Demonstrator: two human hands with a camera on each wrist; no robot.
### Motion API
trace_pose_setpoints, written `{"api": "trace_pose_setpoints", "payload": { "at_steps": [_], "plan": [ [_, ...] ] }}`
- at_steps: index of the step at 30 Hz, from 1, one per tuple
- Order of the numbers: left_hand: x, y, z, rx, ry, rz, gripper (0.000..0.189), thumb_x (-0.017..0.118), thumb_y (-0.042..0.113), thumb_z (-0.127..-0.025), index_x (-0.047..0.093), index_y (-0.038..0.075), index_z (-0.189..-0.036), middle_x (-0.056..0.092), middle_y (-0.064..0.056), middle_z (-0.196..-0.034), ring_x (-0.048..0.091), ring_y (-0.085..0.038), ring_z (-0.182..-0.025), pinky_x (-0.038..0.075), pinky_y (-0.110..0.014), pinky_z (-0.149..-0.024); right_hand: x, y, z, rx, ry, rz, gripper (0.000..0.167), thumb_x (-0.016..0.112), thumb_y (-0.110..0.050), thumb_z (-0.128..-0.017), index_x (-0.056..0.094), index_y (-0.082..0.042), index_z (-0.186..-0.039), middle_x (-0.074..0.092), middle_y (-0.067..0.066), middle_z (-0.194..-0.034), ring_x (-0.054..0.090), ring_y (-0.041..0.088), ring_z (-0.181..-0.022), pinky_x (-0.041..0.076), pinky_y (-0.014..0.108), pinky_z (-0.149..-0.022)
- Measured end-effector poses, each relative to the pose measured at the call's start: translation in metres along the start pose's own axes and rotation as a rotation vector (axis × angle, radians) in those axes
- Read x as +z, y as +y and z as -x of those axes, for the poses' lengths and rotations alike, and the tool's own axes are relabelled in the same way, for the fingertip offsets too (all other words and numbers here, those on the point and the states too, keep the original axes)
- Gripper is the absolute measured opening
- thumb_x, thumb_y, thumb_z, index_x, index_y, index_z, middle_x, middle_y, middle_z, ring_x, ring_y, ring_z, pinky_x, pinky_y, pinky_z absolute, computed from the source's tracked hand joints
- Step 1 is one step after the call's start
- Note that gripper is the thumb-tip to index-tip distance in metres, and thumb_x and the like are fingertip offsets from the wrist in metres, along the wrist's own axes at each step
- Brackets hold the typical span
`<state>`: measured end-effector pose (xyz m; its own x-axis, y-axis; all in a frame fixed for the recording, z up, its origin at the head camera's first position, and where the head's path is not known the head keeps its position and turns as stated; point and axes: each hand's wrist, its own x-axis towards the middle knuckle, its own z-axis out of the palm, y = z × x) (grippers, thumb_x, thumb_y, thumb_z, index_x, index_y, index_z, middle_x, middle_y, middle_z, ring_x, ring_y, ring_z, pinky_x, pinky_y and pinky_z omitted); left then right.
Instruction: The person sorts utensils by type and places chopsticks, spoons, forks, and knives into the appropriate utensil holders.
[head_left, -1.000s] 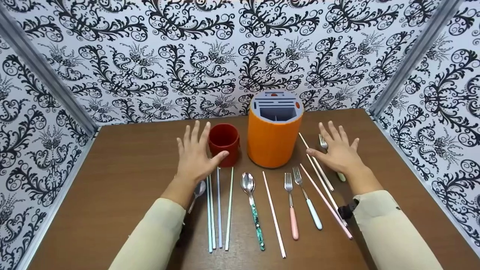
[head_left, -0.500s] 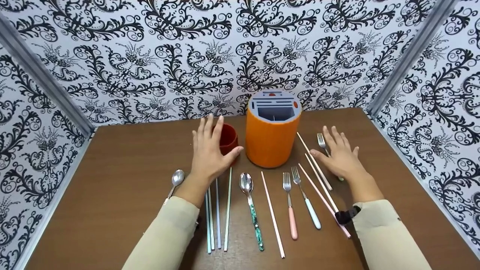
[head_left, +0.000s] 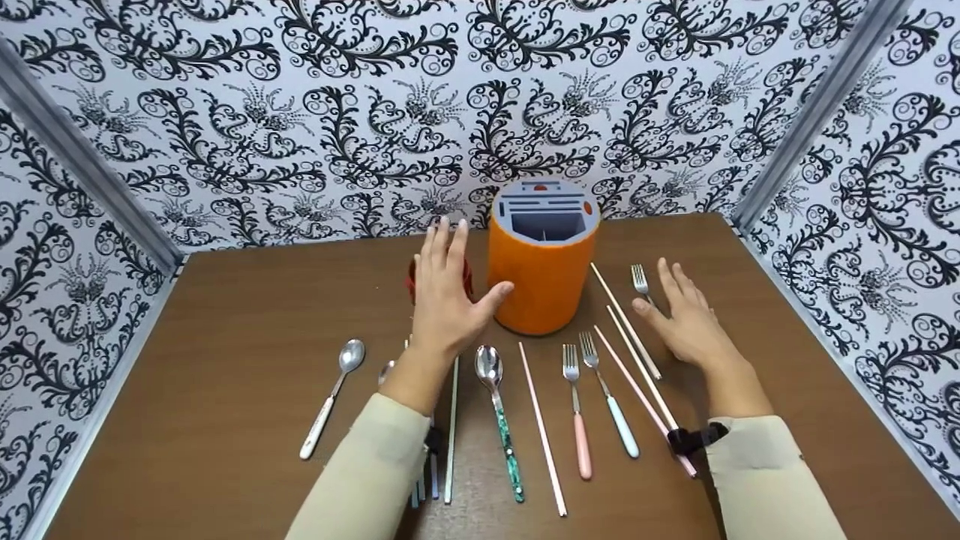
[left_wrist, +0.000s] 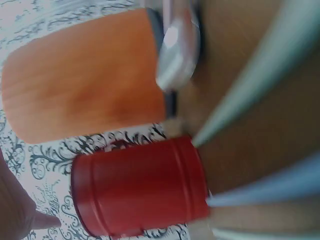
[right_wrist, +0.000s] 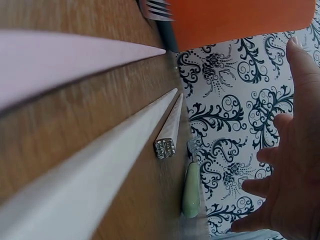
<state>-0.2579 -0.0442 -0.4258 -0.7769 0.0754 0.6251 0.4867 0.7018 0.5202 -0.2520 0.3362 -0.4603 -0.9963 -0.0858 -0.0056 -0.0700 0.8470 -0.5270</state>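
Note:
My left hand (head_left: 448, 311), fingers spread and holding nothing, hovers in front of the red cup (left_wrist: 140, 187), hiding most of it in the head view. Its thumb overlaps the orange cutlery holder (head_left: 538, 292), whose grey top has slots. To the right, my right hand (head_left: 694, 326) is held with fingers extended and thumb apart. It is nearest to a fork (head_left: 639, 277) whose green handle (right_wrist: 191, 192) shows in the right wrist view. Pale wooden chopsticks (head_left: 634, 341) lie just left of that hand. Under the left forearm, several pastel chopsticks and a second spoon (head_left: 385, 370) are partly covered.
On the brown table lie a white-handled spoon (head_left: 330, 401), a green-patterned spoon (head_left: 502, 427), a pink chopstick (head_left: 544, 431), a pink-handled fork (head_left: 579, 420) and a light-blue-handled fork (head_left: 611, 397). Patterned walls (head_left: 375, 112) enclose the back and sides.
My left hand has moved right across the red cup toward the orange holder, uncovering the white-handled spoon. The right hand has shifted slightly right and down. The cutlery stays in place.

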Motion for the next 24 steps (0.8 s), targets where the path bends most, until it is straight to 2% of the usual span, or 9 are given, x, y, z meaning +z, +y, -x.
{"api": "trace_pose_setpoints", "payload": {
  "at_steps": [2, 6, 10, 15, 19, 24],
  "plan": [
    [0.004, 0.005, -0.001, 0.017, 0.030, 0.031, 0.107, 0.035, 0.091, -0.087, 0.030, 0.017, -0.164, 0.025, -0.013, -0.172, 0.020, -0.036, -0.160, 0.018, -0.065, -0.127, -0.001, 0.002, 0.001, 0.005, -0.009, -0.025, 0.091, 0.042, -0.069, -0.103, -0.013, -0.033, -0.165, -0.013, 0.013, -0.175, -0.002, 0.060, -0.154, 0.003, 0.084, -0.115],
    [0.015, 0.015, 0.000, 0.023, 0.052, 0.111, 0.107, 0.039, 0.088, -0.089, 0.031, 0.013, -0.164, 0.025, -0.014, -0.172, 0.022, -0.037, -0.160, 0.022, -0.059, -0.128, -0.003, 0.006, 0.001, 0.018, -0.026, -0.063, 0.090, 0.041, -0.068, -0.103, -0.014, -0.032, -0.165, -0.013, 0.014, -0.174, -0.004, 0.057, -0.156, 0.004, 0.083, -0.116],
    [0.028, 0.023, 0.003, -0.039, 0.023, 0.198, 0.103, 0.051, 0.081, -0.090, 0.029, 0.014, -0.165, 0.023, -0.010, -0.173, 0.021, -0.037, -0.160, 0.024, -0.060, -0.127, -0.003, 0.009, 0.000, 0.030, -0.038, -0.066, 0.092, 0.041, -0.067, -0.104, -0.013, -0.027, -0.166, -0.011, 0.018, -0.174, -0.003, 0.059, -0.155, 0.004, 0.083, -0.116],
    [0.041, 0.028, 0.004, -0.128, -0.006, 0.259, 0.098, 0.067, 0.064, -0.091, 0.023, 0.021, -0.167, 0.018, -0.004, -0.175, 0.021, -0.035, -0.160, 0.024, -0.061, -0.127, -0.002, 0.013, -0.001, 0.051, -0.060, -0.051, 0.093, 0.040, -0.070, -0.102, -0.013, -0.027, -0.166, -0.007, 0.021, -0.174, -0.001, 0.061, -0.154, 0.005, 0.083, -0.116],
    [0.049, 0.031, 0.005, -0.177, -0.013, 0.300, 0.096, 0.069, 0.060, -0.091, 0.020, 0.027, -0.167, 0.018, -0.005, -0.175, 0.022, -0.033, -0.159, 0.026, -0.061, -0.126, -0.004, 0.017, 0.001, 0.069, -0.064, -0.061, 0.093, 0.039, -0.071, -0.102, -0.012, -0.027, -0.166, -0.004, 0.023, -0.173, 0.000, 0.061, -0.154, 0.006, 0.082, -0.117],
    [0.058, 0.029, 0.008, -0.214, -0.025, 0.346, 0.097, 0.071, 0.056, -0.092, 0.020, 0.026, -0.167, 0.022, -0.010, -0.173, 0.025, -0.033, -0.158, 0.026, -0.058, -0.127, -0.004, 0.020, 0.001, 0.088, -0.067, -0.070, 0.093, 0.038, -0.073, -0.101, -0.009, -0.026, -0.167, 0.000, 0.023, -0.174, 0.002, 0.057, -0.155, 0.007, 0.080, -0.119]
  ]
}}
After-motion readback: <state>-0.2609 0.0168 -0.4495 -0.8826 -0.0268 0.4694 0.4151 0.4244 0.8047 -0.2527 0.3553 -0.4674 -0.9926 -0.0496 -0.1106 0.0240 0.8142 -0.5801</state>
